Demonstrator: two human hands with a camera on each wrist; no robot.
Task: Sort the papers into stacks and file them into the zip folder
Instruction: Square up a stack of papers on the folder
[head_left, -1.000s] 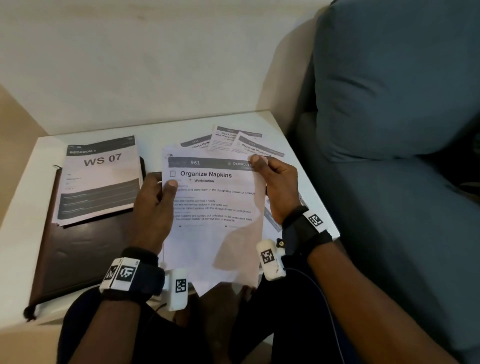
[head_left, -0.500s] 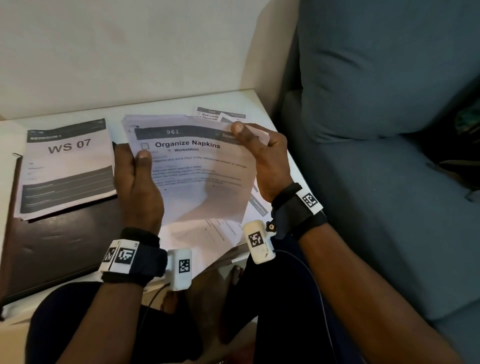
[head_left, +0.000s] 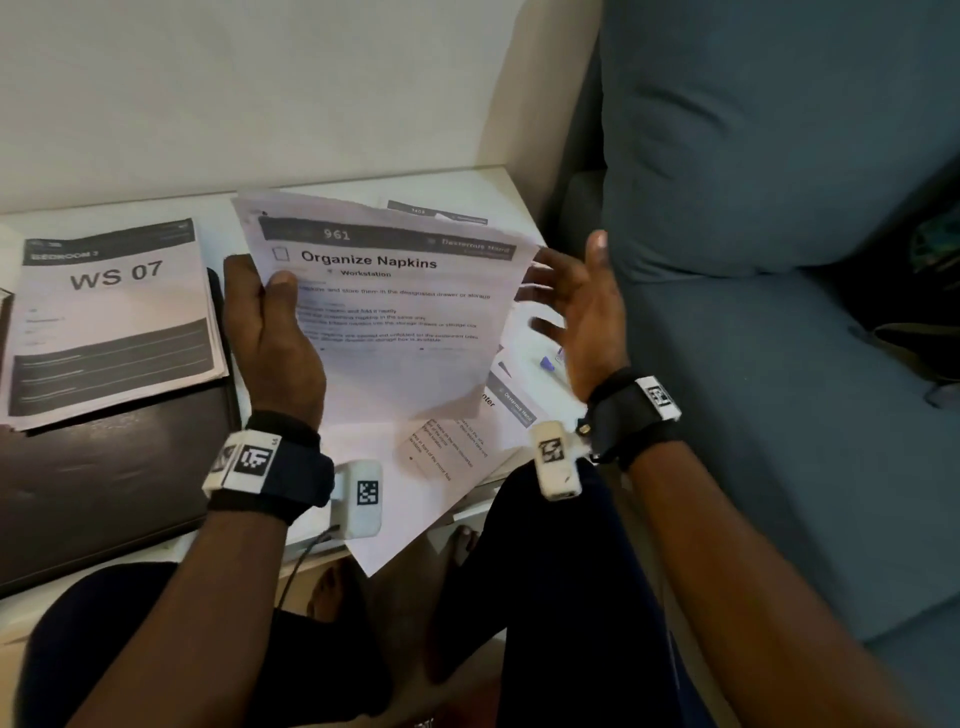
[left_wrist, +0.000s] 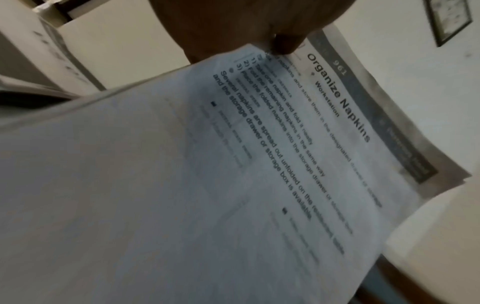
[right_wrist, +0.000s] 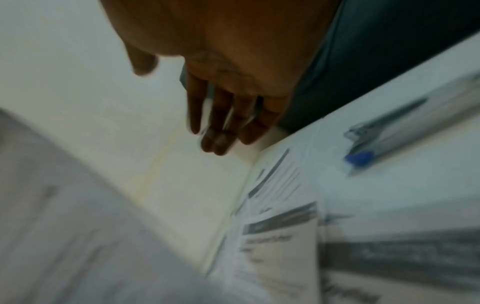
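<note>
My left hand (head_left: 270, 322) grips a sheaf of papers (head_left: 395, 312) by its left edge, thumb on the top sheet headed "Organize Napkins" (left_wrist: 337, 98). The sheaf is lifted above the white table (head_left: 130, 208). My right hand (head_left: 576, 306) hovers just off the sheaf's right edge with fingers (right_wrist: 221, 123) spread and straight, holding nothing. A stack headed "WS 07" (head_left: 114, 317) lies on the dark brown zip folder (head_left: 104, 483) at the left. More loose sheets (head_left: 457, 447) lie on the table under the held sheaf.
A blue-capped pen (right_wrist: 384, 139) lies on the table near its right edge, by my right hand. A blue-grey sofa (head_left: 779, 260) stands right beside the table. The wall runs behind the table. My knees are below the front edge.
My right hand has let go of the sheaf's top right corner and opened beside it. The left hand keeps hold and the sheaf has risen toward the back of the table.
</note>
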